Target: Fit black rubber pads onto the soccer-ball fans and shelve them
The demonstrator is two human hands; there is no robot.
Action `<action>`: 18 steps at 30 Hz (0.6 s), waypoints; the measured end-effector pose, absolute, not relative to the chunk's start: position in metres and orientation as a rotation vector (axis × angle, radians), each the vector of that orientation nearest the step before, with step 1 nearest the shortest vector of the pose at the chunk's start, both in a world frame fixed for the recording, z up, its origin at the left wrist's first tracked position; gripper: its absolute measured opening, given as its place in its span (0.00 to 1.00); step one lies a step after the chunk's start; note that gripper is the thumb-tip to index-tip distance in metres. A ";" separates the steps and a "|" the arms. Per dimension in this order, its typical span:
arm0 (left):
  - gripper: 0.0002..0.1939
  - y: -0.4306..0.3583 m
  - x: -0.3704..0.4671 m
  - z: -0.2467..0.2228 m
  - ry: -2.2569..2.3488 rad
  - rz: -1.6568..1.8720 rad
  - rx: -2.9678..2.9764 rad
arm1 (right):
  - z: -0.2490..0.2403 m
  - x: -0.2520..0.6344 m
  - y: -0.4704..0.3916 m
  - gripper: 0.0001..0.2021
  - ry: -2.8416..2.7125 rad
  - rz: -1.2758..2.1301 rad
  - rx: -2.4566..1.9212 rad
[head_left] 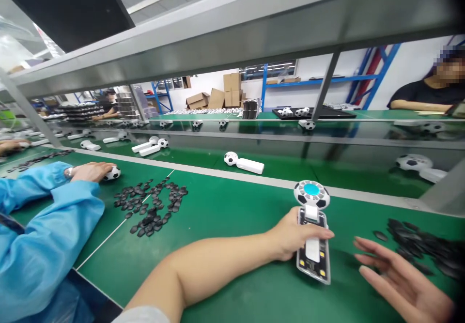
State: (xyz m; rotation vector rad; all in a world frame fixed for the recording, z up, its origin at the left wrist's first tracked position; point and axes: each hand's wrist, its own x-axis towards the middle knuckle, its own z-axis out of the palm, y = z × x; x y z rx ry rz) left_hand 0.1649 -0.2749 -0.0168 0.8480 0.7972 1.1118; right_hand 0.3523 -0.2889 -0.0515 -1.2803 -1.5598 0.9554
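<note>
My left hand [296, 236] is closed around a football-headed handheld device [313, 260]. Its black-and-white ball head points away from me, with a turquoise disc ringed by white slots. The body faces up, showing a dark inside with small yellow squares, a white block and a clear edge; my thumb lies across it. To the right, my right hand [399, 279] is held open with fingers apart and nothing in them. Just beyond it lies a heap of small black flat pieces [417, 245], partly cut off by the frame.
A co-worker's blue sleeve [69, 216] reaches in at left, that hand on a football-headed piece [112, 173]. Black pieces [152, 207] lie scattered between us. Beyond a metal rail, more white devices [250, 166] rest on the green belt. A shelf beam [232, 47] crosses overhead.
</note>
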 end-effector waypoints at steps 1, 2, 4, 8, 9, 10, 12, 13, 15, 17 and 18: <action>0.18 -0.276 0.165 -0.015 0.822 1.105 0.836 | -0.052 0.355 -0.286 0.23 -1.569 0.960 -1.300; 0.19 -0.277 0.166 -0.014 0.843 1.102 0.825 | -0.051 0.357 -0.284 0.25 -1.590 0.982 -1.310; 0.21 -0.280 0.167 -0.011 0.870 1.100 0.813 | -0.049 0.358 -0.285 0.27 -1.642 1.021 -1.296; 0.22 -0.284 0.167 -0.008 0.912 1.105 0.819 | -0.039 0.351 -0.295 0.24 -1.738 1.001 -1.243; 0.23 -0.285 0.166 -0.008 0.917 1.100 0.824 | -0.036 0.349 -0.298 0.24 -1.760 1.006 -1.233; 0.24 -0.285 0.165 -0.009 0.921 1.093 0.830 | -0.034 0.347 -0.299 0.23 -1.776 1.014 -1.224; 0.22 -0.283 0.163 -0.011 0.943 1.078 0.844 | -0.029 0.344 -0.302 0.22 -1.792 1.021 -1.213; 0.20 -0.280 0.161 -0.013 0.964 1.071 0.852 | -0.027 0.343 -0.303 0.21 -1.794 1.019 -1.214; 0.15 -0.268 0.158 -0.014 1.021 1.049 0.877 | -0.023 0.340 -0.305 0.19 -1.804 1.019 -1.217; 0.13 -0.246 0.156 -0.011 1.089 1.020 0.927 | -0.021 0.338 -0.306 0.17 -1.812 1.013 -1.207; 0.13 -0.231 0.155 -0.007 1.126 1.009 0.966 | -0.020 0.337 -0.306 0.16 -1.814 1.008 -1.197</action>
